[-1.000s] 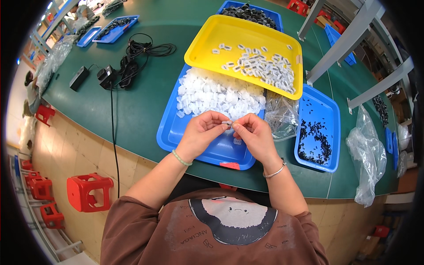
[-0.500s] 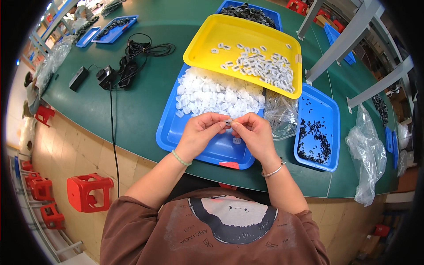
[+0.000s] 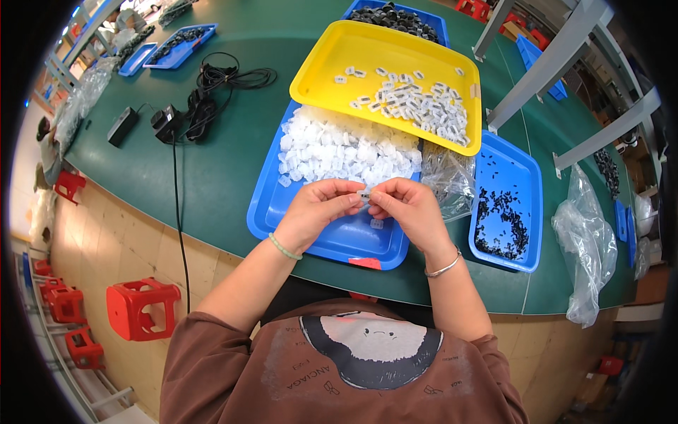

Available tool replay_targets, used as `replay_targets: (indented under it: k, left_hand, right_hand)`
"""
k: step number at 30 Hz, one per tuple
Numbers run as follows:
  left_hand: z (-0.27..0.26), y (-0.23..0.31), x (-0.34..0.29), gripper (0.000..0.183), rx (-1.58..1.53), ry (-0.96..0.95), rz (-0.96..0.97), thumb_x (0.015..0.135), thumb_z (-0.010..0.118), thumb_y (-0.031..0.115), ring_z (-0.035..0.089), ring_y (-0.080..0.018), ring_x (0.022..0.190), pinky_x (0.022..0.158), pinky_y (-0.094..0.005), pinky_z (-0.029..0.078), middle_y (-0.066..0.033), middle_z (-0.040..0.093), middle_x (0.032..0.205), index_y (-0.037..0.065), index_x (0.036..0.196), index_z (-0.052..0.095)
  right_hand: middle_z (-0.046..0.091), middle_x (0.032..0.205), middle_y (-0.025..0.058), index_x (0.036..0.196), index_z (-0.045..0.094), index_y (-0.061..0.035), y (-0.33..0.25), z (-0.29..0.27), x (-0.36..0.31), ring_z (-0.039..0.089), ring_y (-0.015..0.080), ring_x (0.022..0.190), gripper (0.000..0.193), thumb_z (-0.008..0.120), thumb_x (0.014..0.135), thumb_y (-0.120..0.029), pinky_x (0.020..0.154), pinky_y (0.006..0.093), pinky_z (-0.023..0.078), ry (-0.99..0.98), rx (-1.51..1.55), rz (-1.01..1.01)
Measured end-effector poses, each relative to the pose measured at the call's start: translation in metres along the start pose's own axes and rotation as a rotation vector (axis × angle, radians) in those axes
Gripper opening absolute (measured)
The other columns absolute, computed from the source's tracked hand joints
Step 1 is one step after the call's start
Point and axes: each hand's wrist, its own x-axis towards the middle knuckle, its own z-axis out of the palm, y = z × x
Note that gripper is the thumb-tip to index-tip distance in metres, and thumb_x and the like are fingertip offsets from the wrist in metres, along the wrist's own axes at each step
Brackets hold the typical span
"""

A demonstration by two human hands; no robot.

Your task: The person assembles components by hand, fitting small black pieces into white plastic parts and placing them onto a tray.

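Between my fingertips is a small translucent white plastic piece (image 3: 364, 196) with a dark part at its middle. My left hand (image 3: 322, 210) pinches it from the left, and my right hand (image 3: 412, 210) closes on its right side. Both hands are over the front of a blue tray (image 3: 263, 205) heaped with translucent white plastic pieces (image 3: 346, 150). One loose white piece (image 3: 377, 223) lies on the tray floor below my fingers. A yellow tray (image 3: 321, 71) rests on the far part of the blue tray, holding many white pieces with dark middles (image 3: 417, 102).
To the right, a blue tray (image 3: 537, 212) holds small black parts (image 3: 501, 226). A clear plastic bag (image 3: 452, 180) sits between the trays; another bag (image 3: 585, 240) hangs over the table edge. Black cables (image 3: 229, 78) and an adapter (image 3: 167, 121) lie left. Grey metal posts (image 3: 544, 71) stand at right.
My fingers have shifted slightly around the small white piece, and more of it shows between them. The right hand has turned a little. The whole view has drifted slightly.
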Motion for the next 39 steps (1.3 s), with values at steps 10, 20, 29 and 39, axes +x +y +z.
replay_targets:
  k: [10,20,29,39]
  left_hand:
    - [-0.002,-0.002,0.002,0.022,-0.031,-0.04,-0.002,0.09,0.062,0.005,0.065,-0.0148,0.089,0.082,-0.0259,0.053,-0.0089,0.067,0.099,-0.002,0.111,0.063]
    - [-0.001,-0.001,0.002,0.023,-0.044,-0.036,-0.041,0.09,0.061,0.004,0.066,-0.0169,0.089,0.082,-0.0268,0.054,-0.0113,0.067,0.098,-0.004,0.111,0.063]
    - [0.002,0.001,0.004,0.023,-0.051,-0.033,-0.036,0.09,0.062,0.006,0.066,-0.0169,0.088,0.08,-0.0275,0.054,-0.0105,0.067,0.097,-0.003,0.111,0.063]
    - [0.002,-0.001,-0.003,0.022,0.043,0.003,-0.024,0.088,0.062,0.003,0.064,-0.0156,0.085,0.078,-0.0265,0.053,-0.0102,0.067,0.097,-0.004,0.109,0.063]
  right_hand:
    - [0.067,0.084,0.0064,0.095,0.065,0.0024,-0.007,-0.003,0.001,0.064,0.0109,0.074,0.015,0.065,0.09,-0.012,0.066,0.0227,0.054,-0.06,0.027,0.082]
    - [0.066,0.081,0.0061,0.091,0.064,0.0011,-0.001,-0.002,0.001,0.063,0.0102,0.07,0.013,0.066,0.089,-0.012,0.062,0.0221,0.053,-0.053,0.034,0.058]
    - [0.065,0.08,0.0046,0.089,0.062,-0.0015,-0.002,-0.002,-0.002,0.063,0.0102,0.069,0.011,0.065,0.089,-0.012,0.063,0.0222,0.052,-0.037,0.031,0.003]
    - [0.062,0.078,0.0018,0.087,0.06,-0.0026,0.017,0.002,0.002,0.058,0.0063,0.069,0.011,0.066,0.088,-0.012,0.059,0.0208,0.048,-0.057,-0.017,-0.148]
